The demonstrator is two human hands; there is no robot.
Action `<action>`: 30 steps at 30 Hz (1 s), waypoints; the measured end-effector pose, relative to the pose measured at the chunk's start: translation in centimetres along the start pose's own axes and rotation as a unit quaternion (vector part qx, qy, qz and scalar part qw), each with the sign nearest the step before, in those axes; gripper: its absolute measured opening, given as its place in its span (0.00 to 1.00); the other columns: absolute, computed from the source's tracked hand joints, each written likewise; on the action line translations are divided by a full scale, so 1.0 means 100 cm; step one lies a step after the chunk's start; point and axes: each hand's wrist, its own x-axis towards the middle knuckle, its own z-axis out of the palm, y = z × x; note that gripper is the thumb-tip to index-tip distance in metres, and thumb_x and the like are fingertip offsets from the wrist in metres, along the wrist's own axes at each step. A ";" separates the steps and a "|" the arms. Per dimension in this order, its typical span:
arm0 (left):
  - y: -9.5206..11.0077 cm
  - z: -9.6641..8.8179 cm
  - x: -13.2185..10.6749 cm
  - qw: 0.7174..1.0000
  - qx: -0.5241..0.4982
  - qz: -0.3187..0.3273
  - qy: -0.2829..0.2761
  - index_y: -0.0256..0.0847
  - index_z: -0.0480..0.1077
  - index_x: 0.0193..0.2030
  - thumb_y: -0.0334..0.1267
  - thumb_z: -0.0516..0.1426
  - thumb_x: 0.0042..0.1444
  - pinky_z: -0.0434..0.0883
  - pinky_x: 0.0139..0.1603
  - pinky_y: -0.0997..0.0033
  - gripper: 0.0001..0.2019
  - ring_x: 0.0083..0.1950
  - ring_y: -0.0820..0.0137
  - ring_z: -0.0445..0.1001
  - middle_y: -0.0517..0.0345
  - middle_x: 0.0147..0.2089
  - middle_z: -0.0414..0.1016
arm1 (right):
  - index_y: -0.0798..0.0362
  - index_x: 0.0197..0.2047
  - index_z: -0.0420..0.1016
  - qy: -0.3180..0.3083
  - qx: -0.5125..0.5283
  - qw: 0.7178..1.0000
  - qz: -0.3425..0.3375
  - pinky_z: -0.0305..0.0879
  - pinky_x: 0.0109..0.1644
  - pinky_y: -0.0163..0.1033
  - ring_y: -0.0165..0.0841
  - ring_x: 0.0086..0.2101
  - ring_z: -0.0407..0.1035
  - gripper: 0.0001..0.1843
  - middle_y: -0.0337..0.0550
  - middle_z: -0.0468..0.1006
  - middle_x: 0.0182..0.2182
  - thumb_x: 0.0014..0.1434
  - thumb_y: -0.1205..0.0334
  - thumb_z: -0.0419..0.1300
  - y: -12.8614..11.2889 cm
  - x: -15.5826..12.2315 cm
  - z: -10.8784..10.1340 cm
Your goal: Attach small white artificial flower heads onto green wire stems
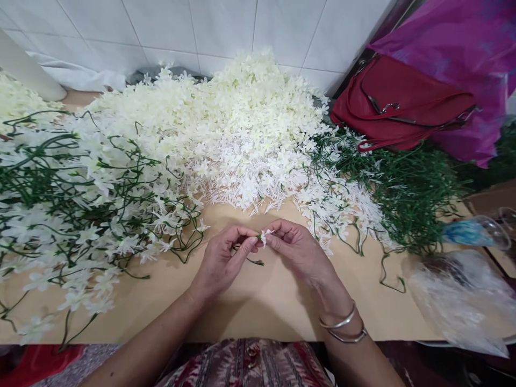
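Observation:
My left hand (223, 259) and my right hand (296, 248) meet over the wooden table (250, 301), fingertips pinched together. Between them is a small white artificial flower (265, 235) on a thin green stem (252, 259). The left fingers pinch the stem; the right fingers pinch the flower head. Just beyond the hands lies a big heap of loose white flower heads (242, 123).
Green stems with flowers attached (76, 188) are spread across the left of the table. Bare green stems (407, 193) are piled at the right. A red handbag (399, 105) and purple cloth (455, 48) are at the back right. Clear plastic bags (459, 295) lie at the right edge.

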 end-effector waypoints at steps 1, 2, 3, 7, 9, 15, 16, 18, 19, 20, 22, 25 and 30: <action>0.000 0.000 0.001 1.000 0.005 0.001 0.000 0.40 0.77 0.46 0.40 0.59 0.71 0.77 0.44 0.72 0.08 0.40 0.70 0.81 0.55 0.38 0.82 | 0.50 0.35 0.82 -0.001 -0.001 1.000 0.002 0.72 0.44 0.39 0.31 0.33 0.77 0.17 0.38 0.84 0.30 0.52 0.49 0.78 -0.001 0.000 0.000; 0.001 -0.001 0.001 1.000 0.011 0.004 0.001 0.40 0.77 0.45 0.40 0.58 0.71 0.76 0.44 0.72 0.08 0.40 0.70 0.81 0.56 0.38 0.82 | 0.50 0.35 0.82 0.000 -0.005 1.000 0.004 0.72 0.44 0.39 0.31 0.32 0.77 0.16 0.38 0.84 0.30 0.53 0.49 0.78 -0.002 0.000 0.001; 0.001 -0.001 0.002 1.000 0.019 0.007 0.002 0.40 0.77 0.45 0.40 0.58 0.71 0.76 0.43 0.72 0.08 0.39 0.70 0.81 0.56 0.37 0.81 | 0.50 0.35 0.82 0.001 -0.009 1.000 0.005 0.72 0.43 0.39 0.31 0.32 0.76 0.16 0.38 0.84 0.30 0.53 0.49 0.77 -0.002 0.000 0.001; 0.003 -0.002 0.003 0.999 0.044 0.018 0.003 0.41 0.77 0.43 0.39 0.58 0.71 0.75 0.42 0.71 0.08 0.38 0.70 0.80 0.57 0.35 0.80 | 0.51 0.35 0.81 0.006 -0.027 1.000 0.001 0.72 0.43 0.37 0.30 0.32 0.77 0.14 0.38 0.84 0.30 0.56 0.51 0.76 -0.003 0.001 0.003; 0.005 -0.002 0.004 0.998 0.055 0.020 0.004 0.41 0.76 0.42 0.38 0.57 0.71 0.74 0.42 0.71 0.07 0.38 0.70 0.79 0.57 0.35 0.80 | 0.51 0.36 0.81 0.006 -0.031 0.999 0.001 0.73 0.43 0.37 0.30 0.33 0.78 0.13 0.39 0.85 0.30 0.57 0.52 0.75 -0.002 0.001 0.004; 0.008 -0.003 0.006 0.997 0.074 0.029 0.006 0.41 0.76 0.41 0.35 0.57 0.71 0.73 0.41 0.72 0.07 0.36 0.71 0.79 0.59 0.34 0.80 | 0.50 0.36 0.80 0.023 -0.039 0.999 -0.006 0.73 0.42 0.36 0.31 0.33 0.78 0.11 0.39 0.85 0.30 0.59 0.54 0.74 0.000 0.000 0.007; 0.008 -0.003 0.006 0.997 0.077 0.032 0.006 0.41 0.76 0.40 0.35 0.58 0.71 0.73 0.41 0.72 0.07 0.36 0.71 0.79 0.59 0.34 0.80 | 0.50 0.35 0.80 0.023 -0.039 0.999 -0.005 0.74 0.41 0.37 0.31 0.33 0.78 0.11 0.39 0.85 0.30 0.59 0.54 0.74 0.000 0.000 0.007; 0.007 -0.004 0.007 0.996 0.083 0.036 0.008 0.41 0.76 0.40 0.34 0.58 0.70 0.73 0.40 0.72 0.06 0.35 0.71 0.78 0.59 0.33 0.80 | 0.50 0.33 0.78 0.024 -0.041 0.999 -0.001 0.74 0.41 0.37 0.32 0.32 0.78 0.12 0.40 0.84 0.30 0.59 0.53 0.74 -0.001 0.000 0.009; 0.007 -0.004 0.006 0.996 0.086 0.037 0.009 0.41 0.76 0.40 0.34 0.58 0.70 0.72 0.40 0.72 0.06 0.35 0.71 0.78 0.59 0.33 0.80 | 0.50 0.33 0.77 0.026 -0.044 0.999 -0.002 0.74 0.40 0.38 0.32 0.32 0.77 0.13 0.39 0.84 0.30 0.59 0.52 0.74 -0.002 0.001 0.009; 0.006 -0.004 0.006 0.996 0.087 0.037 0.009 0.41 0.76 0.40 0.35 0.58 0.70 0.72 0.39 0.72 0.07 0.35 0.71 0.78 0.59 0.33 0.79 | 0.50 0.32 0.77 0.030 -0.047 0.998 -0.005 0.75 0.40 0.38 0.32 0.31 0.77 0.14 0.39 0.83 0.29 0.58 0.52 0.74 -0.002 0.001 0.010; 0.005 -0.003 0.006 0.996 0.081 0.030 0.012 0.41 0.76 0.40 0.36 0.58 0.70 0.73 0.39 0.72 0.07 0.36 0.71 0.78 0.58 0.33 0.79 | 0.49 0.32 0.76 0.035 -0.052 0.998 -0.009 0.75 0.40 0.39 0.32 0.31 0.76 0.15 0.38 0.82 0.29 0.57 0.50 0.75 -0.001 0.002 0.011; 0.004 -0.001 0.005 0.999 0.044 0.012 0.018 0.40 0.77 0.42 0.38 0.58 0.70 0.74 0.40 0.71 0.07 0.37 0.70 0.78 0.57 0.34 0.80 | 0.49 0.34 0.77 0.032 -0.037 0.999 -0.014 0.73 0.40 0.39 0.32 0.31 0.74 0.17 0.38 0.81 0.28 0.55 0.48 0.76 0.001 0.004 0.011; 0.006 0.000 0.005 0.999 -0.036 -0.011 0.033 0.40 0.76 0.45 0.40 0.59 0.70 0.75 0.41 0.72 0.07 0.38 0.70 0.80 0.56 0.37 0.81 | 0.49 0.38 0.80 0.032 0.017 0.999 -0.014 0.72 0.45 0.39 0.31 0.34 0.73 0.17 0.36 0.81 0.31 0.52 0.50 0.78 0.001 0.002 0.005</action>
